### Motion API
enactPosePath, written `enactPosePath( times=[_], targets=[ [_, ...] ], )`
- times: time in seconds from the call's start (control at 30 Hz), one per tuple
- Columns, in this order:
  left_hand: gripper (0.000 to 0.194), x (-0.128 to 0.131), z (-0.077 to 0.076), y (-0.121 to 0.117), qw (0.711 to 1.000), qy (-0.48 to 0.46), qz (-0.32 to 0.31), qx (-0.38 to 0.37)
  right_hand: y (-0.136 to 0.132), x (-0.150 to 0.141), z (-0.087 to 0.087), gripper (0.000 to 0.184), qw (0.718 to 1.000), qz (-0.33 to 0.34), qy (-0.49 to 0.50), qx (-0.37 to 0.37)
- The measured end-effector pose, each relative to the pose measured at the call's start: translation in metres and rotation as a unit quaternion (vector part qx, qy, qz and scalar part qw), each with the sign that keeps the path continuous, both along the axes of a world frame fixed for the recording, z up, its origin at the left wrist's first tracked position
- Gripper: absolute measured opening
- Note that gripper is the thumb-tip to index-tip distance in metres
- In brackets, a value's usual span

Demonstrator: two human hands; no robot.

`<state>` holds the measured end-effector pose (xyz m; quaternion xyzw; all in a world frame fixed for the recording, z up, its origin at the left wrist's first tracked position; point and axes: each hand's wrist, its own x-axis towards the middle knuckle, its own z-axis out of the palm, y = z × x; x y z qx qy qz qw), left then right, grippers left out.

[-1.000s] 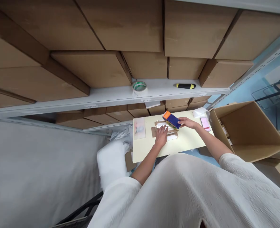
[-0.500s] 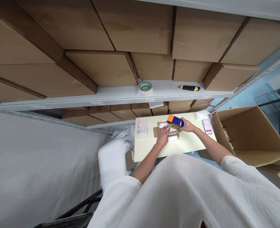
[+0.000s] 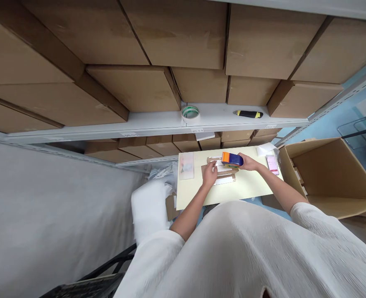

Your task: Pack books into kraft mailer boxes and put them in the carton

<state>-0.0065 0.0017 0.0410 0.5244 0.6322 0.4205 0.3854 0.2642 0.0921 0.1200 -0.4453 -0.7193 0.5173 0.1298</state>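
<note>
My right hand [image 3: 247, 162] grips a blue and orange tape dispenser [image 3: 232, 159], held flat over a small brown cardboard parcel [image 3: 221, 174] on the pale yellow table [image 3: 198, 191]. My left hand [image 3: 209, 175] presses on the parcel's left part, its fingers bent at the tape's end. White labels show on the parcel just below the dispenser.
A clear packet [image 3: 186, 166] lies at the table's left, a pink phone [image 3: 272, 164] at its right. A big open carton [image 3: 328, 174] stands on the right. A tape roll [image 3: 190, 112] and a yellow-black knife [image 3: 248, 114] rest on the shelf among stacked cartons. White bags [image 3: 150, 207] lie left of the table.
The dispenser has tipped from slanted to flat and lower over the parcel. My left hand drew its fingers in toward the dispenser's front end.
</note>
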Motion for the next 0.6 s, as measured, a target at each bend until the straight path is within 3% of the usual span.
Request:
enactPosePath(
  times=[0.1, 0.27, 0.6],
  targets=[
    [0.024, -0.004, 0.021, 0.023, 0.983, -0.147, 0.089, -0.071, 0.000, 0.002, -0.002, 0.050, 1.000, 0.001, 0.002, 0.002],
    [0.035, -0.006, 0.046, 0.044, 0.961, -0.230, 0.068, -0.138, -0.001, -0.001, 0.002, 0.052, 1.000, 0.009, -0.010, 0.007],
    [0.039, 0.005, 0.046, 0.047, 0.955, -0.250, 0.078, -0.142, 0.001, -0.003, 0.008, 0.050, 0.999, 0.018, -0.027, 0.019]
  ],
)
